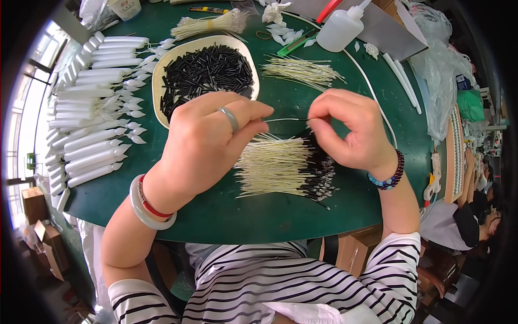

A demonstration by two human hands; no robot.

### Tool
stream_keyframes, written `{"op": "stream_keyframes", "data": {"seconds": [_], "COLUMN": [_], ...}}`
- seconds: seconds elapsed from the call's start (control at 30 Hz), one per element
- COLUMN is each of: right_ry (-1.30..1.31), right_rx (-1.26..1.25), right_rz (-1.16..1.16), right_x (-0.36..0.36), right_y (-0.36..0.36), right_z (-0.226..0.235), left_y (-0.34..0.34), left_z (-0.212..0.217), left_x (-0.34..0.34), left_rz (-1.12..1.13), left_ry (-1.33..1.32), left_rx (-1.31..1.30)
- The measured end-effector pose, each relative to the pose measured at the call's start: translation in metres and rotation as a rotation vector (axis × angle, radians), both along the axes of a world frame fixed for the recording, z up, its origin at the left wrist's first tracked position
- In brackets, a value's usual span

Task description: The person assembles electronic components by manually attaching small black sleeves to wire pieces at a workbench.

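Hands are held above the near-middle of the green desk (pixel 280 213), w/ one thin pale wire (pixel 288 119) stretched between them. Left hand (pixel 208 137) is closed, thumb and forefinger pinched on the wire's left end; right hand (pixel 350 129) is closed too, pinched on the right end, where a short black sleeve (pixel 311 120) appears to sit at its fingertips. The wire's long axis runs left-right, roughly parallel to the desk's near edge, so the sleeve lies to the right of the left hand and nearer the right one. Directly beneath, a fan of wires w/ black-tipped ends (pixel 286 164) is laid flat, tips toward the right. Farther back, left of centre, an oval cream dish (pixel 160 75) is filled w/ loose black sleeves (pixel 208 70); bare wires (pixel 302 71) lie beside it. White tubes (pixel 89 129) are ranked along the left edge. At the far edge, a squeeze bottle (pixel 341 29) and a tied wire bundle (pixel 208 24) are seen.
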State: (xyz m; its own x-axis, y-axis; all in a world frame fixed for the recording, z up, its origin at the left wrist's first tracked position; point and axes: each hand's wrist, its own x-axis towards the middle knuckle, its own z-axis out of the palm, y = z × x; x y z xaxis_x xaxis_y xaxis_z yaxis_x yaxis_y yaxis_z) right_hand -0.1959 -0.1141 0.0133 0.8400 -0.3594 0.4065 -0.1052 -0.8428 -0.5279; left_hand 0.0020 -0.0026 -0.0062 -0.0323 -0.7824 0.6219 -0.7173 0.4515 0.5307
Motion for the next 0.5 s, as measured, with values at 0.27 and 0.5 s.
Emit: {"op": "stream_keyframes", "data": {"seconds": [0.27, 0.5], "right_ry": [-0.133, 0.097], "right_rx": [-0.220, 0.105], "right_rz": [0.067, -0.027], "right_x": [0.007, 0.003], "right_y": [0.002, -0.017], "right_z": [-0.009, 0.003], "left_y": [0.002, -0.002], "left_z": [0.002, -0.012], "left_x": [0.002, 0.004], "left_rz": [-0.051, 0.017], "left_ry": [0.019, -0.049], "left_rx": [0.096, 0.051]}}
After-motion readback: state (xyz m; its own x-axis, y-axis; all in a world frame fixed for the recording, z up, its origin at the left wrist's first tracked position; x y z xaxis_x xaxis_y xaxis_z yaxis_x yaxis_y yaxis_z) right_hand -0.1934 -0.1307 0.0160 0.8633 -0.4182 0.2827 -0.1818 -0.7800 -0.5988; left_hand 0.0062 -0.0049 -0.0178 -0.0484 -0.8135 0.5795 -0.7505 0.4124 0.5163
